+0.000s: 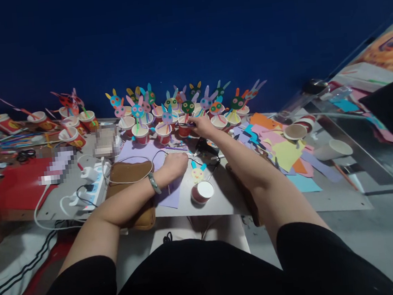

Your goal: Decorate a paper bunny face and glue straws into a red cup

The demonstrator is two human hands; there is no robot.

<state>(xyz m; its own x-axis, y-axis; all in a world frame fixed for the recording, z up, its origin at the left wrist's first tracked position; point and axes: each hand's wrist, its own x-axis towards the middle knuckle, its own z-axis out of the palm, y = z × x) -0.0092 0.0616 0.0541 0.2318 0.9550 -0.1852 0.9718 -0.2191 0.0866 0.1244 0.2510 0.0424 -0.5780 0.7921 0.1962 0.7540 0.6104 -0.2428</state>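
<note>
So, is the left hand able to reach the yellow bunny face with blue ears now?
Probably yes: the left hand is close to the yellow bunny face, and no cup stands between them.

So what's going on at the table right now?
The person's right hand reaches out to the decorated cups and holds a thin dark item, too blurred to name. The left hand is loosely closed on the table, by the purple paper; whether it holds anything is unclear. Between the forearms, near the table edge, stands one cup, with a yellow rabbit face just beyond it. Coloured paper pieces lie to the right.
</note>
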